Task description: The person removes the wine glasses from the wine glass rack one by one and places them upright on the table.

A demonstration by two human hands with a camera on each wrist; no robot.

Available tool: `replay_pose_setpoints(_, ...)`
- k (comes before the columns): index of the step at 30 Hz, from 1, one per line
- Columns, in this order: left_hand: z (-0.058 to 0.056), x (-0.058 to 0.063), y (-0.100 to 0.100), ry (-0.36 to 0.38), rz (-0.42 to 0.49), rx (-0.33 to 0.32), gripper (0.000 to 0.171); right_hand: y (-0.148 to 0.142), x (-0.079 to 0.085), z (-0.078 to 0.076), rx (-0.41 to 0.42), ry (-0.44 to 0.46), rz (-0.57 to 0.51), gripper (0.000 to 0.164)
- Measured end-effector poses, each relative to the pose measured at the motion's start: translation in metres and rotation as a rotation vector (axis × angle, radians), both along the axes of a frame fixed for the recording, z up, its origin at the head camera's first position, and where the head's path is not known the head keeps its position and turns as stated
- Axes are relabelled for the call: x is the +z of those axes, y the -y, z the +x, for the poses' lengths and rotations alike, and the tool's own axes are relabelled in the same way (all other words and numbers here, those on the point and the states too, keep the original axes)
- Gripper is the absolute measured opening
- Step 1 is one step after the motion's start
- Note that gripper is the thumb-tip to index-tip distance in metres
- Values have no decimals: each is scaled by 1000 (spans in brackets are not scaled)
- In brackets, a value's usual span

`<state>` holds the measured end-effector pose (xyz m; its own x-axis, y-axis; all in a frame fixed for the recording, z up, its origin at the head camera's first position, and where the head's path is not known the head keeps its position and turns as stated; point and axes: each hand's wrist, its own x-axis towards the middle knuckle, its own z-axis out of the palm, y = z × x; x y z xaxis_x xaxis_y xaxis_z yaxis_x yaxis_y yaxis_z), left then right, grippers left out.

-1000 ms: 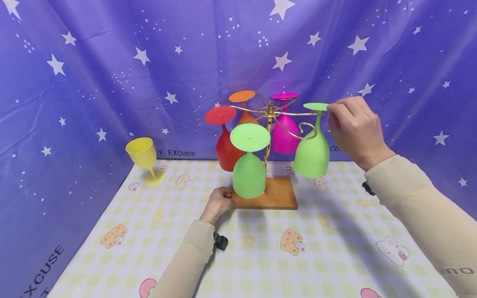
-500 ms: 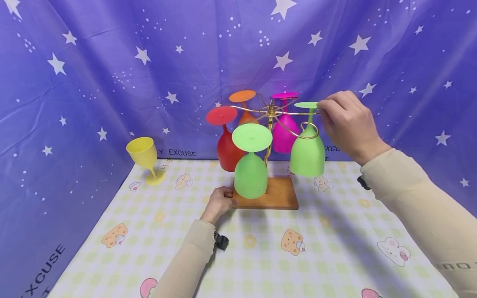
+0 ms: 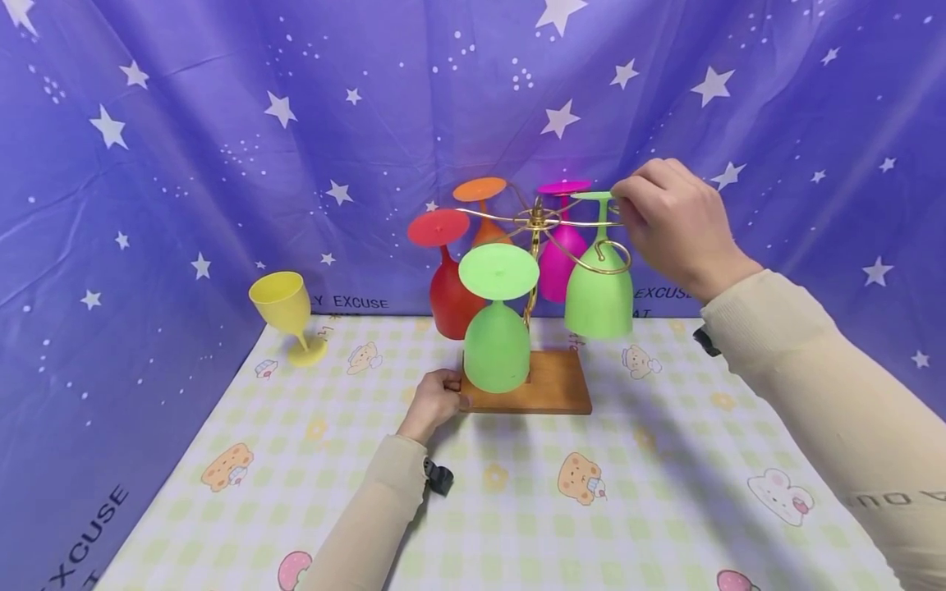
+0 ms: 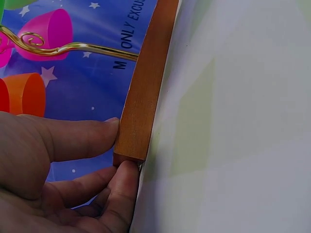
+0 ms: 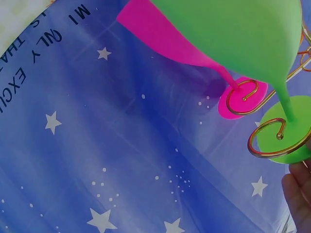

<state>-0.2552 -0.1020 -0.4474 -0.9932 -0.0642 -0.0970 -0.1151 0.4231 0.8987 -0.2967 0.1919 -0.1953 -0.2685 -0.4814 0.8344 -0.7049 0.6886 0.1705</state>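
A gold wire rack [image 3: 537,220] on a wooden base [image 3: 550,394] carries several plastic goblets upside down. My right hand [image 3: 676,226] pinches the foot of the right-hand green goblet [image 3: 600,300], which hangs bowl down beside a curled rack arm. In the right wrist view the gold curl [image 5: 252,150] crosses below that goblet's foot, fingertips at the foot's edge. With thumb and fingers, my left hand [image 3: 436,402] grips the left end of the base; the left wrist view shows the thumb on top of the wood.
Another green goblet [image 3: 497,353] hangs in front, with a red goblet [image 3: 454,300], an orange goblet [image 3: 482,190] and a magenta goblet [image 3: 557,275] around the rack. A yellow goblet [image 3: 281,302] stands upright on the checked tablecloth [image 3: 355,410] at left. A starry curtain [image 3: 414,98] hangs behind.
My right hand has moved left and slightly up with the green goblet, bringing it in toward the rack's centre. My left hand stays on the base.
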Motion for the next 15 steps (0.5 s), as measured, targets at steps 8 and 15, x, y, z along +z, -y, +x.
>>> replay_pose_setpoints(8,0,-1,1,0,-2,-2,44,0,1,-6,-55,61,-30,15)
replay_pose_setpoints(15,-1,-1,0,7,0,-4,45,-2,6,-8,-105,143,-37,13)
